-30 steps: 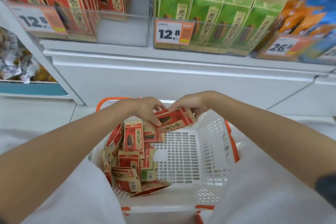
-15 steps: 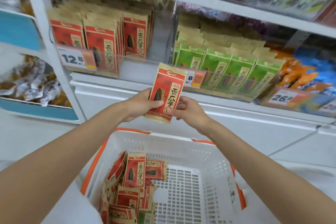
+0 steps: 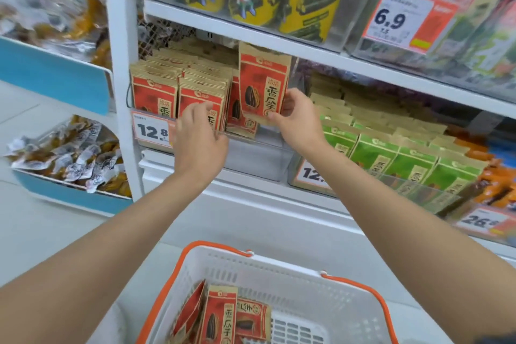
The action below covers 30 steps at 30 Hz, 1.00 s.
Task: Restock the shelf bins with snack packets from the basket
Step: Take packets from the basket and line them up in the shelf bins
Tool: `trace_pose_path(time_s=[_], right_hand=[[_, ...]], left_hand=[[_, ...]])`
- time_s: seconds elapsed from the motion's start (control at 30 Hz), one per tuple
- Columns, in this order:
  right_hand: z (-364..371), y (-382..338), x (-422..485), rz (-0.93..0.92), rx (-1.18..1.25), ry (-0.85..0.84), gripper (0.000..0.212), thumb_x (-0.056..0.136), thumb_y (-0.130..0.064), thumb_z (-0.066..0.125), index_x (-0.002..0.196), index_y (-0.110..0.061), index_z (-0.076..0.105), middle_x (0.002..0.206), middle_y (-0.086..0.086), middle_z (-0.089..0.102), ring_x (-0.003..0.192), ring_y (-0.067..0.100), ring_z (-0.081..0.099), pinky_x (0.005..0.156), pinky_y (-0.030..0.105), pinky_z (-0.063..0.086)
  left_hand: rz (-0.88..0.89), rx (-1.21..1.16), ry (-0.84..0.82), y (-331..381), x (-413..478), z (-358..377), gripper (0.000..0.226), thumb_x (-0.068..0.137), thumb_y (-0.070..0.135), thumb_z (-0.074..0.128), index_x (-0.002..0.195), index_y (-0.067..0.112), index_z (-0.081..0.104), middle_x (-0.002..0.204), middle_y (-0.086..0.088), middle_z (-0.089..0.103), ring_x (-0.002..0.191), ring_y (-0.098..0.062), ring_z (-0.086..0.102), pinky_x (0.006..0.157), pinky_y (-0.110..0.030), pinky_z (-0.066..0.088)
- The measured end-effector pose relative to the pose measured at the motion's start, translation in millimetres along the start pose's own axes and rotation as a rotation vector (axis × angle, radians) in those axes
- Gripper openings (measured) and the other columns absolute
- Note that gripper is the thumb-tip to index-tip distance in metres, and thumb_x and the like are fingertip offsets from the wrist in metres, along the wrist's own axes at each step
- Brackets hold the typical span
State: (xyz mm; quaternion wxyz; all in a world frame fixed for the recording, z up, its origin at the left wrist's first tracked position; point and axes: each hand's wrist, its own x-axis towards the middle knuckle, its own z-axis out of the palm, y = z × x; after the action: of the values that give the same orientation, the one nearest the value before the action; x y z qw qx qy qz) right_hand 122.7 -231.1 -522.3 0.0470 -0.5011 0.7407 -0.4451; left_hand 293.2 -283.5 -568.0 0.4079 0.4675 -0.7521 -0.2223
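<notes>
Facing the white shelf (image 3: 251, 36), a person reaches above the basket (image 3: 279, 265) of spare packets (image 3: 220, 315) to the clear bin (image 3: 251, 156). One red packet (image 3: 264, 84) stands upright over its right front, pinched by the right hand (image 3: 298, 123); the left hand (image 3: 199, 142) lays straight fingers on the stocked rows (image 3: 155, 95).

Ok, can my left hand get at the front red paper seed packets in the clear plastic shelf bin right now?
Probably yes: the left hand touches those front red packets above the low bin wall, nothing between; the right hand holds another red packet off to the right.
</notes>
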Motion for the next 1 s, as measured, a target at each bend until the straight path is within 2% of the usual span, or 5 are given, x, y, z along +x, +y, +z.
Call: trace_pose_path(time_s=[0.27, 0.4, 0.57, 0.77, 1.0], right_hand=[[54.7, 20.7, 62.9, 0.385, -0.234, -0.259, 0.035, 0.077, -0.018, 0.080, 0.106, -0.006, 0.065, 0.107, 0.008, 0.068, 0.099, 0.023, 0.066, 0.084, 0.034, 0.056], [73.2, 36.5, 60.2, 0.369, -0.353, -0.286, 0.023, 0.086, -0.022, 0.069, 0.106, -0.009, 0.067, 0.108, 0.009, 0.069, 0.099, 0.026, 0.065, 0.071, 0.027, 0.046], [71.6, 33.0, 60.3, 0.396, -0.271, -0.303, 0.026, 0.083, -0.024, 0.075, 0.102, -0.008, 0.067, 0.106, 0.008, 0.068, 0.103, 0.024, 0.065, 0.079, 0.030, 0.051], [66.8, 29.1, 55.6, 0.393, -0.202, -0.311, 0.020, 0.091, -0.030, 0.067, 0.091, -0.013, 0.056, 0.095, 0.003, 0.063, 0.072, 0.017, 0.057, 0.049, 0.023, 0.036], [61.9, 24.7, 52.5, 0.366, -0.249, -0.316, 0.032, 0.097, -0.040, 0.053, 0.093, -0.009, 0.060, 0.093, 0.009, 0.069, 0.076, 0.024, 0.062, 0.059, 0.030, 0.050]], left_hand=[[-0.047, 0.013, -0.082, 4.3, 2.0, 14.1, 0.059, 0.084, 0.013, 0.063, 0.137, 0.018, 0.040, 0.151, -0.006, 0.026, 0.136, -0.027, 0.033, 0.110, -0.045, 0.033], [-0.046, 0.032, -0.076, 5.2, -1.2, 15.4, 0.061, 0.084, 0.013, 0.066, 0.138, 0.017, 0.038, 0.153, -0.006, 0.021, 0.140, -0.024, 0.026, 0.112, -0.044, 0.031], [-0.029, 0.028, -0.085, 0.7, -2.6, 15.0, 0.059, 0.084, 0.010, 0.064, 0.136, 0.018, 0.040, 0.155, -0.004, 0.019, 0.140, -0.023, 0.027, 0.111, -0.040, 0.031], [-0.030, 0.021, -0.089, -2.7, -1.7, 13.6, 0.059, 0.084, 0.010, 0.065, 0.136, 0.018, 0.040, 0.155, -0.003, 0.019, 0.141, -0.023, 0.027, 0.113, -0.043, 0.031], [-0.032, 0.021, -0.097, -1.4, -1.9, 14.3, 0.058, 0.084, 0.011, 0.065, 0.135, 0.018, 0.040, 0.154, -0.005, 0.020, 0.139, -0.025, 0.028, 0.112, -0.044, 0.032]])
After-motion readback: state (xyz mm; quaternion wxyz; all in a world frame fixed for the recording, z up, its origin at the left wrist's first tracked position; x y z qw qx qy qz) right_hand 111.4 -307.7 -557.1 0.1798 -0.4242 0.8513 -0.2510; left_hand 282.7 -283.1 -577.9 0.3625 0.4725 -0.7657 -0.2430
